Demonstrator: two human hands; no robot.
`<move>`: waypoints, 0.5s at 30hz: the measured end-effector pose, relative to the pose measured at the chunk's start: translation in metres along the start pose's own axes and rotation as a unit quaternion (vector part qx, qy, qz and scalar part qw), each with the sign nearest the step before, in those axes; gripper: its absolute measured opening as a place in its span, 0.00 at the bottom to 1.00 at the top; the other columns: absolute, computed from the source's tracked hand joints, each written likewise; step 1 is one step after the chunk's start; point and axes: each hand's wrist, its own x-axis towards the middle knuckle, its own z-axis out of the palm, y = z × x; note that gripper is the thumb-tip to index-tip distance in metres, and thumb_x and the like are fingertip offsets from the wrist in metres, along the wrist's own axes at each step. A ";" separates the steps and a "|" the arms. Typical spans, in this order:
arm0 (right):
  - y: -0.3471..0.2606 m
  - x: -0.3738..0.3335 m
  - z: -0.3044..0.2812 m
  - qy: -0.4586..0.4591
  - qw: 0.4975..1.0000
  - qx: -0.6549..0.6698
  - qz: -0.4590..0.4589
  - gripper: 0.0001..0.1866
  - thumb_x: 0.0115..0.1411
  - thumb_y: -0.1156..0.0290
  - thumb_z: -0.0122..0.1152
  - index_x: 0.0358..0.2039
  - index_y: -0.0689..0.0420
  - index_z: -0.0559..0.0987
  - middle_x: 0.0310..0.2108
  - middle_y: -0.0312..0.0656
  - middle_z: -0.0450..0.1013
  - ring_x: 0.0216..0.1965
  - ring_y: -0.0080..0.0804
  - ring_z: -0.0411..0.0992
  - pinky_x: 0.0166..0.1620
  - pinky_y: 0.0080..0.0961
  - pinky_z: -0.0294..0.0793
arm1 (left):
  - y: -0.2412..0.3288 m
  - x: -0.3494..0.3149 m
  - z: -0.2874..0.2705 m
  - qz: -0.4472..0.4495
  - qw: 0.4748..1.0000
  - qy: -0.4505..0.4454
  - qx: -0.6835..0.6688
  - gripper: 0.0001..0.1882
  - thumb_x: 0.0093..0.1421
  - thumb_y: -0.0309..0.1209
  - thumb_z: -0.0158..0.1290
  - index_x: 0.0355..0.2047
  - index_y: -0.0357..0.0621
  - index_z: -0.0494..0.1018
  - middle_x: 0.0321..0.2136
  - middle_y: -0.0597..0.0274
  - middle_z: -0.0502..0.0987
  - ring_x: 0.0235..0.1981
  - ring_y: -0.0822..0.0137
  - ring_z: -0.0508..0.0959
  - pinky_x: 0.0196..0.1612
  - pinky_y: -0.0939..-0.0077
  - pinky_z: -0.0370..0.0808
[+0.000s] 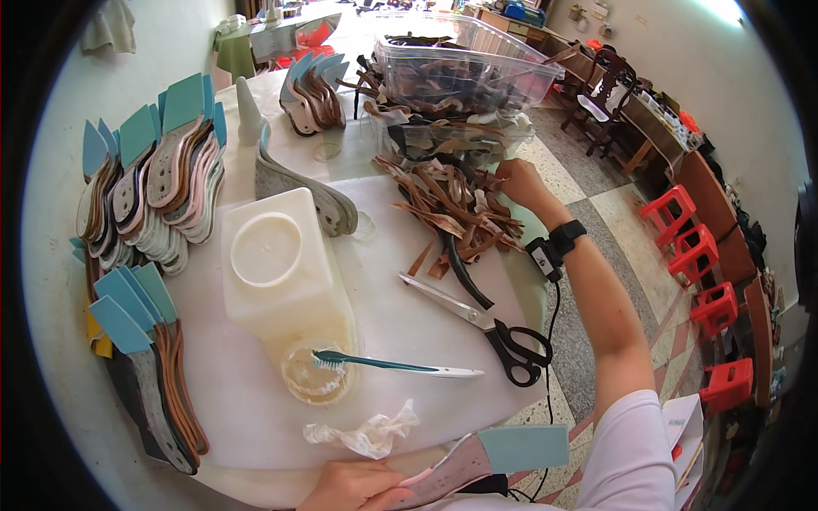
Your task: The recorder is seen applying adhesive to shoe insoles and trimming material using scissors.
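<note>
My left hand (354, 487) is at the near edge of the table, its fingers closed on an insole (452, 470) of grey-pink material with a teal end piece. My right hand (521, 184) is stretched out to the far right, its fingers curled together at the edge of a heap of brown and black leather scraps (456, 204); what they hold, if anything, is hidden. Black-handled scissors (486, 319) lie partly spread below the heap. A toothbrush (400, 365) rests across a small glue-smeared tub (317, 379), beside a white plastic container (271, 243). Crumpled tissue (366, 430) lies near my left hand.
Stacks of insoles (153, 170) stand on the left, more (153, 366) nearer me and another bundle (313, 92) farther back. A clear bin (469, 72) of scraps stands at the back. Red stools (714, 311) line the right floor; a cable (551, 366) runs from my right wrist.
</note>
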 end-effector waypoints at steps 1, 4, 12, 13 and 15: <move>0.000 0.001 -0.002 -0.022 0.999 0.027 -0.002 0.09 0.46 0.75 0.56 0.30 0.62 0.78 0.26 0.48 0.75 0.30 0.40 0.74 0.35 0.30 0.71 | 0.000 0.000 0.000 0.000 1.000 0.000 0.000 0.06 0.47 0.25 0.57 0.26 0.35 0.74 0.19 0.50 0.73 0.20 0.53 0.74 0.23 0.68 0.68; -0.006 0.002 -0.006 -0.057 0.996 0.071 -0.003 0.10 0.46 0.75 0.56 0.30 0.63 0.78 0.25 0.47 0.75 0.29 0.38 0.74 0.34 0.29 0.71 | -0.001 -0.001 0.001 0.002 1.000 0.008 -0.003 0.06 0.48 0.25 0.57 0.26 0.35 0.74 0.19 0.50 0.73 0.20 0.53 0.74 0.23 0.67 0.68; -0.010 0.006 0.001 0.000 0.994 0.099 0.050 0.07 0.48 0.76 0.54 0.27 0.64 0.78 0.21 0.46 0.74 0.22 0.30 0.72 0.28 0.24 0.70 | -0.001 -0.002 -0.001 0.007 1.000 0.008 0.007 0.06 0.48 0.25 0.57 0.26 0.35 0.74 0.19 0.49 0.73 0.20 0.53 0.73 0.23 0.67 0.68; -0.003 0.006 0.007 0.002 0.994 0.101 0.032 0.07 0.48 0.76 0.54 0.26 0.64 0.78 0.20 0.45 0.74 0.21 0.29 0.72 0.28 0.24 0.70 | -0.001 -0.001 0.000 0.011 1.000 0.009 0.007 0.06 0.48 0.25 0.57 0.26 0.35 0.74 0.19 0.49 0.73 0.20 0.52 0.73 0.23 0.67 0.68; -0.003 0.005 0.007 -0.003 0.995 0.093 0.024 0.06 0.49 0.75 0.54 0.25 0.64 0.78 0.20 0.45 0.74 0.21 0.29 0.72 0.27 0.23 0.69 | -0.002 -0.001 0.001 0.016 1.000 0.008 0.006 0.06 0.48 0.25 0.57 0.26 0.35 0.74 0.19 0.49 0.72 0.20 0.52 0.73 0.23 0.67 0.68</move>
